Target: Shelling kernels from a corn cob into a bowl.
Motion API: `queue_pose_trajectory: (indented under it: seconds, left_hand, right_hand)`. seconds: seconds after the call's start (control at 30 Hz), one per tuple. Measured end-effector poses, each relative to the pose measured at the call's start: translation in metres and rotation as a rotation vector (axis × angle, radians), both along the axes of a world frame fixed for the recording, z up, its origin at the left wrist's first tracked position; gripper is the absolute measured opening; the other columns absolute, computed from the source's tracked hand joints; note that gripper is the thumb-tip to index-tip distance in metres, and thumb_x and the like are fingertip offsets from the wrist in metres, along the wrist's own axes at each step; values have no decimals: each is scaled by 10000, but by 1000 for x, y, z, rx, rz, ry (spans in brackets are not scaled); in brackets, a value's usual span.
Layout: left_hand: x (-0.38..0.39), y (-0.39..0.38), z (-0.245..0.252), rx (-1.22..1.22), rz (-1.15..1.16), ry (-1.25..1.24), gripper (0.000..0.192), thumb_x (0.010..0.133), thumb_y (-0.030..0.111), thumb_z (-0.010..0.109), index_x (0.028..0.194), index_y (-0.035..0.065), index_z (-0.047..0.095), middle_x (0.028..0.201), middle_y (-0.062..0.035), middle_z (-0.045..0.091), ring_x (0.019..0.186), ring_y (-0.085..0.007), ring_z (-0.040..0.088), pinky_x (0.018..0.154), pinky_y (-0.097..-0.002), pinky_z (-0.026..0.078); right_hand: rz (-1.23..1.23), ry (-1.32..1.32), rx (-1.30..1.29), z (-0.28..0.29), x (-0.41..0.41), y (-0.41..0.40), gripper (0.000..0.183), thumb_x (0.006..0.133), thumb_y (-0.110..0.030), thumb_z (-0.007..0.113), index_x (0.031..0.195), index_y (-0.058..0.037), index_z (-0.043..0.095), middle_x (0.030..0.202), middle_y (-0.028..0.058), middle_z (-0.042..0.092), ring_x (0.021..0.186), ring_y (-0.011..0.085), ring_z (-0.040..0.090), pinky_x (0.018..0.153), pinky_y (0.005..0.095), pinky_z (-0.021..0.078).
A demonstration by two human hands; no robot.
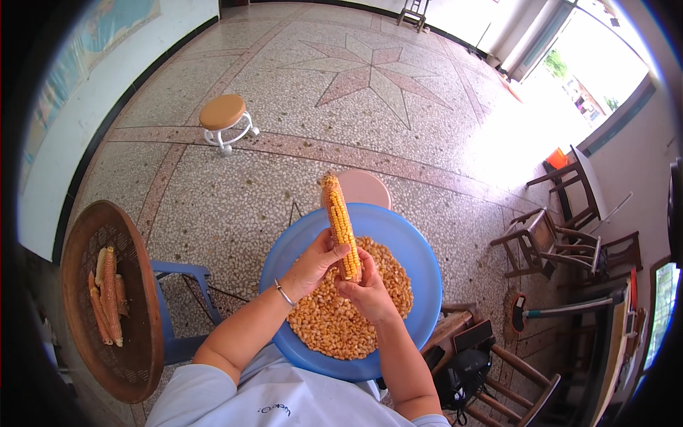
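Observation:
A partly shelled corn cob point(341, 229) is held up over a blue plastic basin point(269, 261). Rows of yellow kernels still cover one face of the cob, while its left edge is bare and reddish. My left hand point(319, 261) grips it around the middle, thumb lying across the kernels. At the lower end my right hand point(368, 291) pinches the cob between thumb and fingers. Loose corn kernels point(341, 331) fill the bottom of the basin beneath both hands. A metal bangle point(284, 292) circles my left wrist.
On the left, a woven basket point(141, 341) holds several stripped cobs point(109, 299), beside a blue plastic chair point(184, 269). A pink round stool point(365, 189) shows behind the basin. A wheeled stool point(222, 113) stands farther off. Right are a wooden chair point(520, 368) bearing a black bag point(467, 373), and a broom point(515, 315).

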State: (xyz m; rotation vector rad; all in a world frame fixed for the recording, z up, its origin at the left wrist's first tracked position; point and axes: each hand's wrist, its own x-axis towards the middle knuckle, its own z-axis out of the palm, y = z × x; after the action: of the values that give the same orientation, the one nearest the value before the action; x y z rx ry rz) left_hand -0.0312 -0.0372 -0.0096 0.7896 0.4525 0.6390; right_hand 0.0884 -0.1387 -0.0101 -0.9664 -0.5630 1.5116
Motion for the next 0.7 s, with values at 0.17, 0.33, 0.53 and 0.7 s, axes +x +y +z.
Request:
queue_pose_trajectory:
  seconds: [0.17,0.33,0.53,0.7]
  left_hand:
    - [-1,2,-3,-44,-20,-16,523,839,294,682,1219,67,404,1034,-27,508,967,-137,545,860,-304,476]
    - [1,2,-2,-37,-4,-22,530,836,296,685,1210,62,392,1029,-29,503,967,-137,541,864,-310,472]
    - [2,2,-2,-3,15,-6,522,836,293,685,1205,64,395,1030,-34,505,961,-147,546,853,-317,481]
    - [-1,2,2,-40,-19,4,518,842,290,679,1208,63,391,1021,-41,513,934,-148,560,822,-309,494]
  right_hand:
    - [6,39,24,8,-2,1,773,804,-18,654,1416,-110,190,1054,50,515,871,144,560,692,258,440]
    - [8,57,6,8,-2,0,737,834,-36,622,1419,-101,179,1052,56,518,864,140,563,680,255,444]
    - [21,-258,-5,11,-5,-2,766,812,2,605,1425,-100,158,1067,74,514,847,146,576,640,244,449]
    - [24,138,-43,18,0,1,741,832,-46,595,1433,-104,166,1122,65,506,883,153,577,631,248,436]
